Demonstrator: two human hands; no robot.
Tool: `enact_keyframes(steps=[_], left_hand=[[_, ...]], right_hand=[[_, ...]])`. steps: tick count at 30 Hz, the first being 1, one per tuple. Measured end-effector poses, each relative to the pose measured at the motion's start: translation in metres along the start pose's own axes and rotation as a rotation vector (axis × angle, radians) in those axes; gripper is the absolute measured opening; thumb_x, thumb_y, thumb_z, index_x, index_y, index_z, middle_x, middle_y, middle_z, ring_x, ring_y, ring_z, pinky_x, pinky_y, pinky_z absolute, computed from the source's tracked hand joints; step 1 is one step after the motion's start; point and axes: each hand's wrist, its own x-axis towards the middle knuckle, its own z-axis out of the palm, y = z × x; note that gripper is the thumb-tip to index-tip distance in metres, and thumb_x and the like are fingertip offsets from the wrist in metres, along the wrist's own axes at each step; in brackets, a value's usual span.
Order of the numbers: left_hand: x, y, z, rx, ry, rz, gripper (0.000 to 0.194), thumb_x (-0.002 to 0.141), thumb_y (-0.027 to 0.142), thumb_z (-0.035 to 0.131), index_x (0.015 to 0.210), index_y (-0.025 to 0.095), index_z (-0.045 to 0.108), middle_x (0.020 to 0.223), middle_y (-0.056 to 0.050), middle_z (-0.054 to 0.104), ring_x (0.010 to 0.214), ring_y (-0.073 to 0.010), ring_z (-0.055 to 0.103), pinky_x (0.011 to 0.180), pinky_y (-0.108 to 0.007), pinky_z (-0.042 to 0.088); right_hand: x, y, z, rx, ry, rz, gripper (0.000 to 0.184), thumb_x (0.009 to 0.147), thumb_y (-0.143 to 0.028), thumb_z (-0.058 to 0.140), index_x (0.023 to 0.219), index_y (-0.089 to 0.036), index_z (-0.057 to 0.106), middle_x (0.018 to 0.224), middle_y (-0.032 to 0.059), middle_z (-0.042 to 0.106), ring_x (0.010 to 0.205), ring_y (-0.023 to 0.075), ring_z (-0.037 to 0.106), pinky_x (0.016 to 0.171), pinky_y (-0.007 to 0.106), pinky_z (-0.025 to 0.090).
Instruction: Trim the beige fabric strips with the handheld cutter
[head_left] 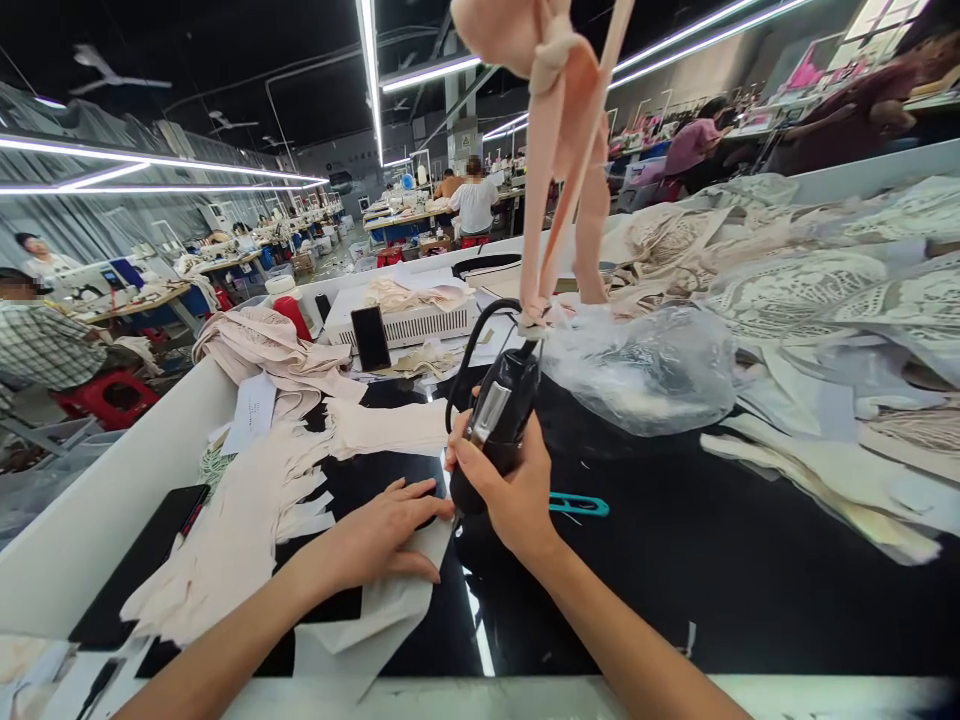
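My right hand (517,490) is wrapped round a black corded electric hand tool (504,405) with a silver plate on its side. The tool's cord (466,350) loops up from its top, and its lower end points down at the table. Palm down, my left hand (397,525) rests with fingers spread on a thin white sheet (382,640), its fingertips close to the tool's lower end. Just right of my right hand lies a teal slotted handle (579,504), partly hidden by that hand. Cream fabric strips (232,520) with ragged edges lie left of my left hand.
A black table (645,590) has raised white edges. Peach fabric straps (559,150) hang above it. Behind are a clear plastic bag (645,370), a phone (370,338) and a white box (412,322). Lace pieces (795,290) pile up right. Several people sit at sewing stations beyond.
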Motion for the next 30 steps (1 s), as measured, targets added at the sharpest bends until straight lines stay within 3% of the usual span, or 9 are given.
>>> enact_keyframes(steps=[6, 16, 21, 26, 30], left_hand=[[-0.003, -0.004, 0.003, -0.021, -0.051, -0.032, 0.055, 0.090, 0.037, 0.090, 0.136, 0.025, 0.062, 0.149, -0.014, 0.067, 0.160, -0.0356, 0.043, 0.128, -0.072, 0.032], [-0.002, -0.001, 0.001, -0.042, -0.061, -0.045, 0.047, 0.089, 0.036, 0.091, 0.127, 0.025, 0.065, 0.148, -0.012, 0.067, 0.156, -0.0349, 0.048, 0.128, -0.074, 0.029], [0.000, -0.002, 0.001, -0.054, -0.061, -0.037, 0.051, 0.089, 0.035, 0.091, 0.133, 0.025, 0.066, 0.153, -0.013, 0.065, 0.161, -0.0363, 0.040, 0.129, -0.075, 0.027], [0.001, -0.003, -0.001, -0.096, -0.084, -0.046, 0.058, 0.090, 0.036, 0.091, 0.141, 0.029, 0.066, 0.164, -0.011, 0.055, 0.164, -0.0343, 0.034, 0.135, -0.069, 0.016], [0.001, -0.004, 0.000, -0.114, -0.099, -0.070, 0.064, 0.090, 0.039, 0.091, 0.147, 0.030, 0.063, 0.168, -0.011, 0.050, 0.165, -0.0372, 0.031, 0.133, -0.073, 0.016]], right_hand=[[-0.004, 0.000, 0.004, 0.012, -0.027, 0.033, 0.029, 0.084, -0.034, 0.079, 0.104, -0.028, 0.059, 0.084, -0.0049, 0.066, 0.067, 0.0142, 0.062, 0.060, 0.028, 0.056], [-0.009, 0.003, 0.006, 0.003, -0.053, 0.043, 0.027, 0.085, -0.033, 0.078, 0.104, -0.027, 0.059, 0.083, -0.0047, 0.065, 0.067, 0.0145, 0.061, 0.063, 0.030, 0.057], [-0.013, 0.001, 0.006, 0.002, -0.055, 0.038, 0.021, 0.088, -0.036, 0.076, 0.101, -0.026, 0.062, 0.088, -0.0026, 0.066, 0.069, 0.0147, 0.062, 0.063, 0.030, 0.057], [-0.020, -0.001, 0.009, 0.012, -0.081, 0.030, 0.025, 0.089, -0.035, 0.080, 0.103, -0.027, 0.062, 0.088, -0.0026, 0.068, 0.069, 0.0146, 0.064, 0.063, 0.030, 0.059], [-0.022, -0.001, 0.009, 0.011, -0.077, 0.028, 0.024, 0.090, -0.036, 0.080, 0.104, -0.027, 0.063, 0.089, -0.0021, 0.069, 0.070, 0.0149, 0.065, 0.063, 0.029, 0.060]])
